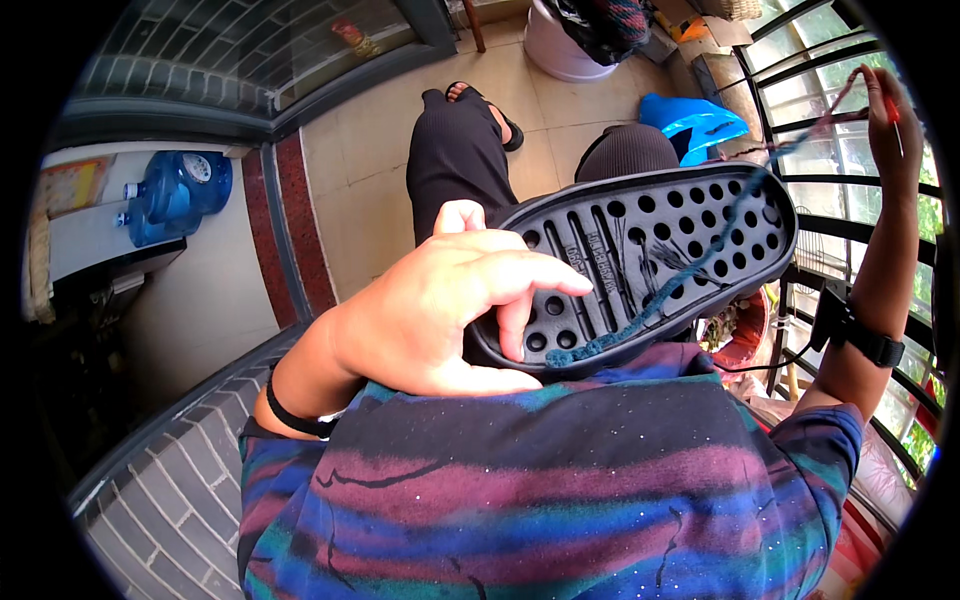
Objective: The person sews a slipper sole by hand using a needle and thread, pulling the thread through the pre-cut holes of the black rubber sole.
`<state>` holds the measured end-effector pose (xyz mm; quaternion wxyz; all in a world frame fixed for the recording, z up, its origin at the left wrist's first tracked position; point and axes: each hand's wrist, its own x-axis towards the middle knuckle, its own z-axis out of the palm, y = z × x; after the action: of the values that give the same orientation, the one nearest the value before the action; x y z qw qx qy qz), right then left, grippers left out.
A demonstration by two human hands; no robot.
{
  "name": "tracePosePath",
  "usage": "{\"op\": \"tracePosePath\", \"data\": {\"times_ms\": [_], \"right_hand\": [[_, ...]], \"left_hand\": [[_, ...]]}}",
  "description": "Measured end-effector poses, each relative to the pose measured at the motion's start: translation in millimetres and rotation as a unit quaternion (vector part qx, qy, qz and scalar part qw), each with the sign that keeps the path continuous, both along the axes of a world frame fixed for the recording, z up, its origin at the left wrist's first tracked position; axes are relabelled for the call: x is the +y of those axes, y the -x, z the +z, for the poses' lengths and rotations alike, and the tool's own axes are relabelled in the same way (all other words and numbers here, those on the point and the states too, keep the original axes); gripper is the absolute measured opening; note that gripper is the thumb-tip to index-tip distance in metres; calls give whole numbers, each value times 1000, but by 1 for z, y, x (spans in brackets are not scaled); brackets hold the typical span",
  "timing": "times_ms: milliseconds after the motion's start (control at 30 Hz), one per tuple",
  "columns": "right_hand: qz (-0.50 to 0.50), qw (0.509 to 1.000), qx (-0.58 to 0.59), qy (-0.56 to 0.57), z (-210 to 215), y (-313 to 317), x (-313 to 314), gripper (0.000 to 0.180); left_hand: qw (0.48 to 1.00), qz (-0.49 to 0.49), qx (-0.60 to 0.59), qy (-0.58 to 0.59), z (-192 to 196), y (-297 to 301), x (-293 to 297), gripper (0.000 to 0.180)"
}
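A black shoe sole (690,225) with rows of round holes and several long slots lies tilted across my lap. My left hand (440,310) grips its left end, thumb and fingers round the edge. A fuzzy teal strand of yarn (655,297) crosses the sole's face from its near edge and rises, turning pinkish, to my right hand (888,135). That hand is raised at the far right by the window bars, closed on a small red-handled tool (893,112) with a thin light tip. Short dark thread ends (665,258) stick out of the sole's middle.
Beyond my knees, a blue plastic bag (695,125) stands near a whitish bucket (565,45) holding a dark bag. Blue water bottles (180,195) are at the left, past a red-speckled sill (290,220). Window bars (840,180) run along the right, close to my right arm.
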<state>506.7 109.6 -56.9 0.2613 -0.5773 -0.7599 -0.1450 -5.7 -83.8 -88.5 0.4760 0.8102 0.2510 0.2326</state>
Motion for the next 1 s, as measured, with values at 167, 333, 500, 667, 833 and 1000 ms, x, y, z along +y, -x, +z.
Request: {"op": "tracePosePath", "data": {"times_ms": [167,333,500,667,833,1000], "right_hand": [[62,994,20,86,2,66,-41,27],[299,877,201,318,16,179,-115,24],[516,735,92,430,8,224,-139,37],[550,704,71,444,-1,230,-141,37],[542,724,139,404,-18,234,-147,28],[520,754,149,372,-30,240,-150,25]], "left_hand": [[999,17,-7,-35,6,-8,-1,33],[996,11,-28,-78,1,-15,-1,12],[995,-17,-53,-82,5,-15,5,15],[996,-26,-36,-72,8,-9,4,20],[999,36,1,-32,16,-8,2,44],[992,85,72,-66,12,-16,4,40]]}}
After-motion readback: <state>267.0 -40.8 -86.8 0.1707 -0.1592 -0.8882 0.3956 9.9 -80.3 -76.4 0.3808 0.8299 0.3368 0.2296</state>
